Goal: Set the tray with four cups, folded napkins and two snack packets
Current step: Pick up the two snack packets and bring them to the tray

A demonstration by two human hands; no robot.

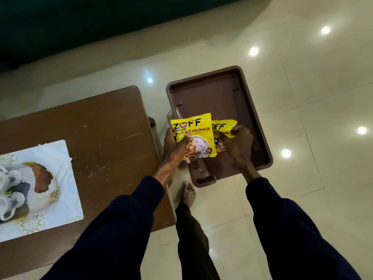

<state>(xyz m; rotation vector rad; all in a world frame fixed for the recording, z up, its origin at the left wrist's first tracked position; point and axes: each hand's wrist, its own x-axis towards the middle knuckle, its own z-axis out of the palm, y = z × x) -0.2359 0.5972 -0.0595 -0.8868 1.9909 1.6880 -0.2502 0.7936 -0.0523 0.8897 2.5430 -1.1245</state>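
- The pale glossy tiled floor (302,77) spreads under and beyond both hands, with ceiling lights reflected in it.
- A dark brown wooden table (101,128) stands to the left of the left hand, its near corner under that forearm.
- A brown rectangular plastic container with a raised rim (212,98) sits on the floor directly beneath and beyond the hands. Its inside shows bare, and whether it is the tray to be set is hard to say.
- A white flat rectangular tray or mat (74,190) lies on the table well to the left of the left hand. It carries pale rounded shapes and white cloth, too blurred to name. It is probably the serving spot, being up at working height.
- A yellow printed foil snack packet (196,138) is upright in the left hand, face up and overlapping its twin.
- A second yellow foil packet (224,128) sits just behind it, on the right-hand side.
- The left hand (175,148) grips its packet by the lower left edge, thumb across the front, likely to keep the label readable.
- The right hand (238,146) curls its fingers round the second packet's right edge, so each hand carries one and both can be set down together.
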